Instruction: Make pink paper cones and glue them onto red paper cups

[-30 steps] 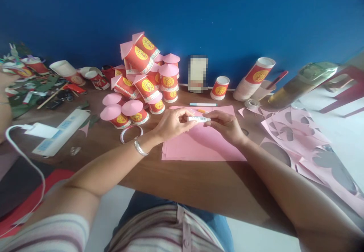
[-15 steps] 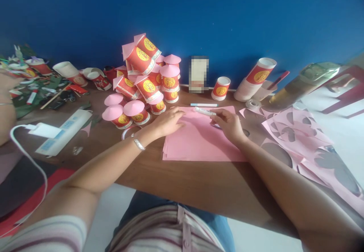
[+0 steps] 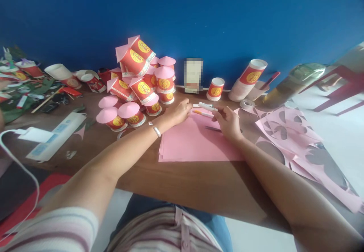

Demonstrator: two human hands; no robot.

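Observation:
A stack of pink paper (image 3: 187, 144) lies on the table. My left hand (image 3: 180, 111) is at its upper left edge, fingers drawn together beside a thin white pen (image 3: 202, 105) whose left end they hide; their grip is unclear. My right hand (image 3: 229, 121) is closed on a white marker (image 3: 205, 106) over the paper's upper part. Just below that marker an orange-and-white pen (image 3: 201, 113) points toward my right fingers. Scissors (image 3: 212, 129) lie on the paper, partly under my right hand.
Red cups with pink cone tops (image 3: 142, 89) are piled on the left. A single red cup (image 3: 215, 89), stacked cups (image 3: 247, 79), a tape roll (image 3: 247, 104) and a bottle (image 3: 292, 83) stand behind. Cut pink scraps (image 3: 295, 134) lie right; a power strip (image 3: 57, 136) lies left.
My left hand has slid right and up to the thin white pen, its fingers now drawn together. An orange-and-white pen shows beside my right fingers. The view has shifted slightly.

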